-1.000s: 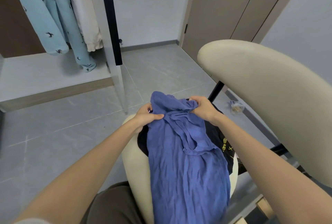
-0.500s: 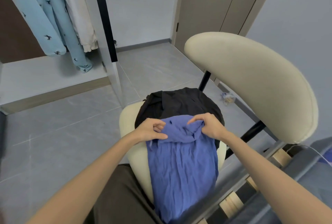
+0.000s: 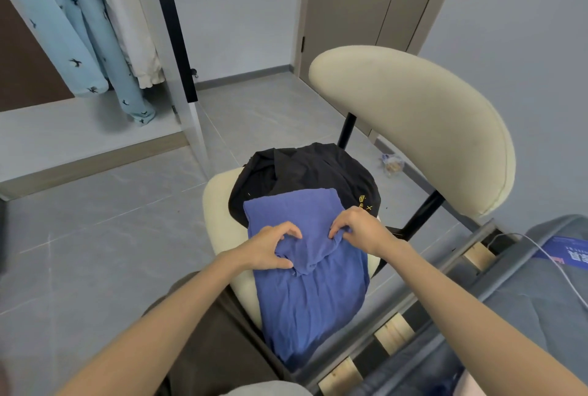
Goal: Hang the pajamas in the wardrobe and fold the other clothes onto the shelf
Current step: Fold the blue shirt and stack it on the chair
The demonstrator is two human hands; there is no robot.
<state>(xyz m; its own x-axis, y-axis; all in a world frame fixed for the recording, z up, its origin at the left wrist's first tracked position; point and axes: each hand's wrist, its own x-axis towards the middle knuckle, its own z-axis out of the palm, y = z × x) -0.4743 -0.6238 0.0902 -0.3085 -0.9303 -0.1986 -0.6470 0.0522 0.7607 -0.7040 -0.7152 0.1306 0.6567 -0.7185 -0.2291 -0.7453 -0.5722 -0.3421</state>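
The hanging part looks mostly sorted: the light blue pajamas with little dark bird prints (image 3: 79,42) are already up in the open white wardrobe (image 3: 178,55), next to a cream garment with a red-striped bit at the top (image 3: 133,33). What's left is the folding, and that's clearly in the middle of happening. The person has a wrinkly blue-purple soft knit garment (image 3: 311,284) spread over the seat of a cream padded chair with black legs (image 3: 413,122), with its near end hanging off the seat's front edge toward their lap. The far end seems to be doubled over on itself already, so it reads as about one fold in. The left hand (image 3: 270,249) and the right hand (image 3: 359,230) are both closed on a bunched-up ridge of that blue fabric, fingers pinching it near the middle of the seat, close together. Under it sits a crumpled black garment with small yellow lettering (image 3: 305,170), not folded yet by the look of it. The wardrobe's low pale shelf (image 3: 63,131) shows no folded clothes in the part visible, so both chair pieces probably still have to get there.
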